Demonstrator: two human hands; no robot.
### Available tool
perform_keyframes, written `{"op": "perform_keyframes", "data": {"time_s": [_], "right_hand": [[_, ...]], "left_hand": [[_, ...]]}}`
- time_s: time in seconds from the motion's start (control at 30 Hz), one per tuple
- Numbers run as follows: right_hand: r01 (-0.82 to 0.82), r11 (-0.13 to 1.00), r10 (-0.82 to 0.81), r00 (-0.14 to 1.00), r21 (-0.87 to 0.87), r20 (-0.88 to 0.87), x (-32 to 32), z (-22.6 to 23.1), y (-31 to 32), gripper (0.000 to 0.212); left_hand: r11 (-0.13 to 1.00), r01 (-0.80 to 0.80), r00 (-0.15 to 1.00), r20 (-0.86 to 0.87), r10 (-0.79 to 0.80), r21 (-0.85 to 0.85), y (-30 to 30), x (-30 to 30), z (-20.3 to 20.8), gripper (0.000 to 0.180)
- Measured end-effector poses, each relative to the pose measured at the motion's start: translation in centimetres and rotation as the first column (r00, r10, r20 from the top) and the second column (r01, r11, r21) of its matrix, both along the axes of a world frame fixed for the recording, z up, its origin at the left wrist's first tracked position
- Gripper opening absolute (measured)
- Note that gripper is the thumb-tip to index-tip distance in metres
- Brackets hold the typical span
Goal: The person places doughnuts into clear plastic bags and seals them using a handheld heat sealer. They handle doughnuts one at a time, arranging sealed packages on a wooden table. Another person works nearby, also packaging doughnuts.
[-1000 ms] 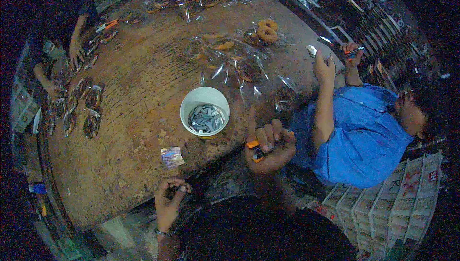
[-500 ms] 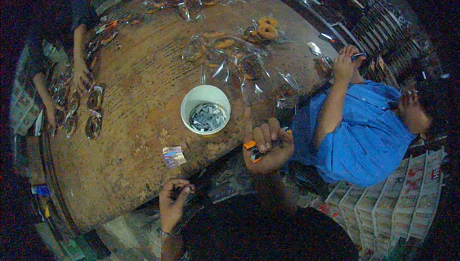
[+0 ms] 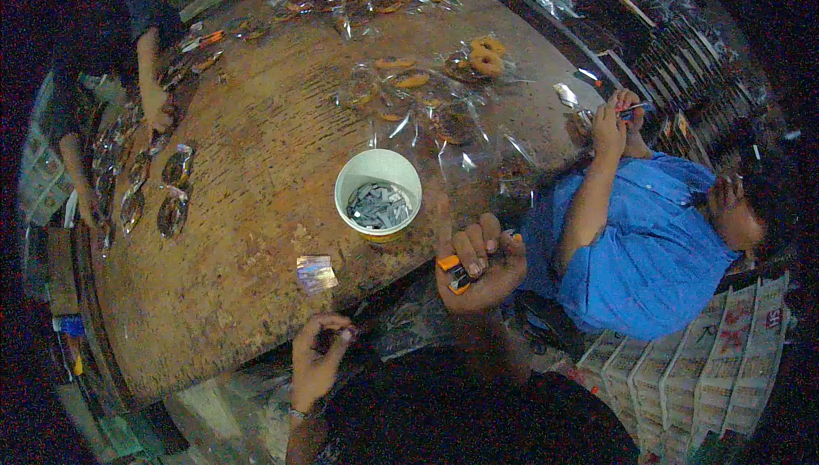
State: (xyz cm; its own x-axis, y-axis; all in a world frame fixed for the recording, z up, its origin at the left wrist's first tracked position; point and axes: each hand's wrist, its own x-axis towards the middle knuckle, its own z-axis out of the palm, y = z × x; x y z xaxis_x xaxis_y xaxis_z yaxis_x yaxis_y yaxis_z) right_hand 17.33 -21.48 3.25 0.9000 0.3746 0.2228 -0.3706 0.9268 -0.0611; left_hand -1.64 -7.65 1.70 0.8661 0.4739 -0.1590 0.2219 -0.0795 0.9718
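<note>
My right hand [image 3: 483,262] is closed around an orange and black stapler [image 3: 458,275], palm up, over the table's near edge. The forefinger stretches out toward the table. My left hand [image 3: 320,354], off the near edge, has its fingers curled toward the thumb; whatever lies in them, if anything, is too dark to make out. Between and beyond my hands stands a white bucket [image 3: 378,166] with many small grey pieces [image 3: 380,206] inside. A shiny silvery wrapper-like piece [image 3: 316,274] lies on the wood nearer my left hand.
Ring-shaped pastries [image 3: 486,61] and clear plastic bags [image 3: 444,119] lie across the worn wooden table [image 3: 247,149]. At the right, a person in a blue shirt [image 3: 631,243] holds a small object. Another person's hands [image 3: 156,111] are among bagged items [image 3: 173,212] at the left.
My view has shifted a little, so the bucket and silvery piece sit further right. My left hand has turned slightly with its fingers still curled. The stapler stays in my right hand.
</note>
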Motion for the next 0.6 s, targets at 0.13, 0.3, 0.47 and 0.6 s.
{"op": "perform_keyframes", "data": {"time_s": [0.13, 0.3, 0.47, 0.6], "right_hand": [[-0.086, 0.996, 0.086, 0.996, 0.031, 0.019, -0.5, 0.0, 0.6, 0.027], [-0.184, 0.982, 0.187, 0.972, 0.035, -0.141, -1.7, 0.1, 0.5, 0.025], [-0.235, 0.972, 0.235, 0.972, -0.004, -0.029, -2.0, -0.2, -0.6, 0.022], [-0.202, 0.975, 0.207, 0.977, -0.089, 0.056, -1.9, -0.5, -0.8, 0.021]], "left_hand": [[0.9, 0.097, 0.978, 0.125, -0.164, 0.424, -1.3, 2.7, 1.9, 0.029], [0.751, 0.202, 0.935, 0.103, -0.338, 0.628, -1.4, 6.6, 4.3, 0.052], [0.701, 0.237, 0.922, 0.072, -0.381, 0.672, -1.4, 7.8, 4.5, 0.059], [0.709, 0.226, 0.927, 0.075, -0.367, 0.668, -1.3, 7.5, 4.1, 0.06]]}}
